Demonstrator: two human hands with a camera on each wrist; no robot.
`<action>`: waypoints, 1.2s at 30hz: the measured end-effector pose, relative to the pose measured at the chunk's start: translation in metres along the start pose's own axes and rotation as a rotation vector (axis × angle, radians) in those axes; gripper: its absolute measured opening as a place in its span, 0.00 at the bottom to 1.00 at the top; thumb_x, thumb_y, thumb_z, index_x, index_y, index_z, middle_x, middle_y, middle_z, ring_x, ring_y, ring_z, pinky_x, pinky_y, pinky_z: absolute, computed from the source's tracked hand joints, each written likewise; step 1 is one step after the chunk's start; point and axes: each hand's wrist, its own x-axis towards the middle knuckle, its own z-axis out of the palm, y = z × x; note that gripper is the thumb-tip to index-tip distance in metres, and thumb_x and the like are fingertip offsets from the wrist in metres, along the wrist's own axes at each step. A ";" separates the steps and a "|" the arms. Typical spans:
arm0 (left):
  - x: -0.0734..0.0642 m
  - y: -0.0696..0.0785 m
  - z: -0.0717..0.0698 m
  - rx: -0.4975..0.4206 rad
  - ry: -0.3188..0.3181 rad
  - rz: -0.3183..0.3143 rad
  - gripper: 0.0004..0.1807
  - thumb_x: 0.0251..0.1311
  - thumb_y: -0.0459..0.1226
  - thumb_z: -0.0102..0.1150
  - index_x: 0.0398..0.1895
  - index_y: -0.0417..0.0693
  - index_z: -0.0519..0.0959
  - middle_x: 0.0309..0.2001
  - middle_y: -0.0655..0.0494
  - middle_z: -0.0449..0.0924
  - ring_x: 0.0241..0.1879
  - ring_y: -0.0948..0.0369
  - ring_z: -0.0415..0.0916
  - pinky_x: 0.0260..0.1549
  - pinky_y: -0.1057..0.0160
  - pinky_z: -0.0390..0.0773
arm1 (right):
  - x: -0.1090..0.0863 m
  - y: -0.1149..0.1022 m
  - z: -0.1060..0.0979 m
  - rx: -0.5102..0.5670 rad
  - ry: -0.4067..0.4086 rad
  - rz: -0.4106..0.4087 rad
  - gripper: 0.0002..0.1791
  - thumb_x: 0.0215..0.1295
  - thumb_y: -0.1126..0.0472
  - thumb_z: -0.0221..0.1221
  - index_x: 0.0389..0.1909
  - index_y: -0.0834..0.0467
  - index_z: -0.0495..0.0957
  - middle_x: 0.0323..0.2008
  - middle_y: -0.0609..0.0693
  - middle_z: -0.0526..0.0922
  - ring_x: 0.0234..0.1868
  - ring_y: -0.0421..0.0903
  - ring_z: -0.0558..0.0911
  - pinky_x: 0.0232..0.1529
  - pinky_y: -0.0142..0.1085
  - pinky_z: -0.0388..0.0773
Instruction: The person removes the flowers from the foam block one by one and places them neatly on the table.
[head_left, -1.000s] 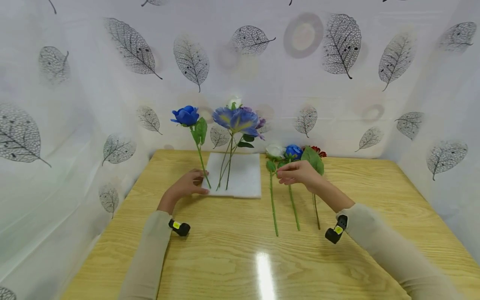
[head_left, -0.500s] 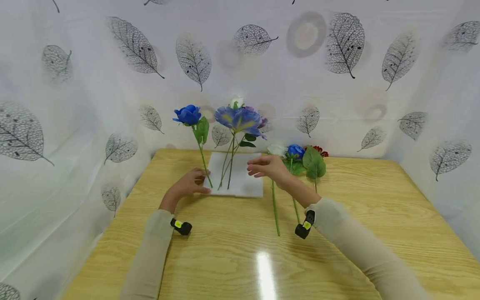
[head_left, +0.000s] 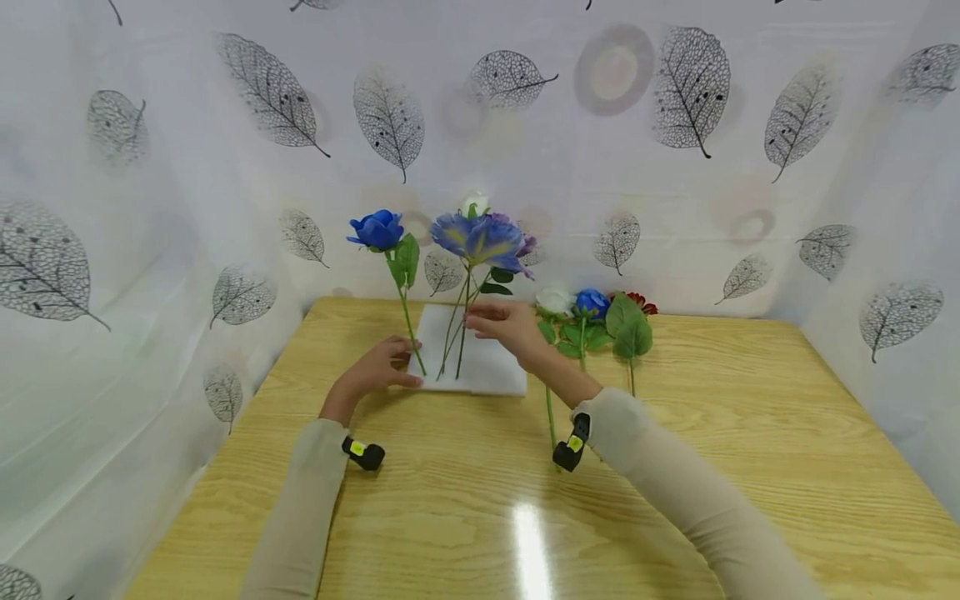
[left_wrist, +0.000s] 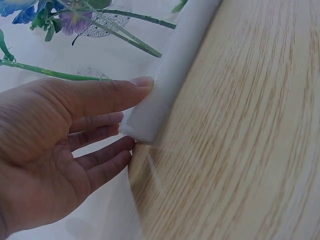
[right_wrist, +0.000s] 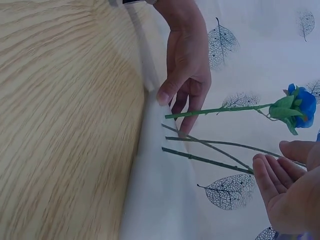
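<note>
A white foam slab (head_left: pixel 495 375) lies toward the back of the table. My left hand (head_left: pixel 375 367) holds its left corner, thumb on the near edge and fingers at the side, as the left wrist view shows. Upright from the slab stand a blue rose (head_left: pixel 377 229) on the left and, in the middle, a blue-violet flower with yellow streaks (head_left: pixel 477 239), a white rose (head_left: pixel 474 202) and a purple flower (head_left: pixel 527 244). My right hand (head_left: pixel 510 329) is beside the middle stems (right_wrist: pixel 215 162); in the right wrist view its thumb and fingers are apart, bent loosely around them.
Right of the slab, a white rose (head_left: pixel 553 302), a blue rose (head_left: pixel 592 303) and a red flower (head_left: pixel 642 302) lie on the wooden table (head_left: pixel 420 483), stems toward me. My right forearm crosses over some stems. A leaf-printed curtain (head_left: pixel 540 158) hangs behind the table.
My right hand has moved left from above the lying flowers, across the slab, to the middle stems. The left hand stays at the slab's corner.
</note>
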 end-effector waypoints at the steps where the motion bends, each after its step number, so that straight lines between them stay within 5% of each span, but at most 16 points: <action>1: 0.000 0.000 0.000 -0.001 0.000 0.007 0.40 0.61 0.35 0.72 0.73 0.31 0.66 0.70 0.31 0.62 0.70 0.33 0.64 0.71 0.41 0.69 | 0.002 0.000 0.002 -0.001 0.005 -0.004 0.22 0.72 0.66 0.61 0.64 0.68 0.77 0.61 0.67 0.81 0.61 0.59 0.82 0.61 0.48 0.84; 7: -0.004 0.000 -0.002 -0.011 0.004 0.069 0.41 0.58 0.42 0.74 0.71 0.31 0.69 0.67 0.32 0.65 0.67 0.34 0.67 0.69 0.45 0.73 | 0.010 -0.001 0.012 -0.007 0.042 -0.016 0.23 0.71 0.66 0.62 0.65 0.67 0.76 0.59 0.67 0.82 0.60 0.59 0.83 0.62 0.53 0.82; 19: 0.002 0.001 -0.001 0.004 0.005 -0.014 0.38 0.60 0.32 0.72 0.72 0.30 0.67 0.70 0.32 0.63 0.70 0.34 0.65 0.72 0.42 0.69 | 0.018 0.007 0.028 -0.009 0.071 0.025 0.21 0.70 0.68 0.62 0.62 0.68 0.78 0.56 0.67 0.83 0.54 0.54 0.86 0.56 0.43 0.87; 31: 0.001 0.002 -0.001 0.011 -0.002 -0.028 0.39 0.61 0.34 0.72 0.73 0.32 0.67 0.71 0.33 0.63 0.70 0.35 0.65 0.72 0.42 0.69 | 0.015 0.014 0.037 -0.091 0.041 -0.049 0.15 0.69 0.68 0.64 0.53 0.69 0.83 0.49 0.66 0.86 0.42 0.44 0.88 0.55 0.54 0.85; 36: 0.000 0.003 -0.001 0.002 -0.007 -0.032 0.39 0.61 0.34 0.71 0.73 0.32 0.66 0.71 0.33 0.62 0.70 0.34 0.64 0.72 0.42 0.69 | 0.015 0.015 0.041 -0.147 0.052 -0.093 0.12 0.68 0.67 0.65 0.49 0.68 0.85 0.46 0.65 0.88 0.40 0.47 0.89 0.52 0.57 0.85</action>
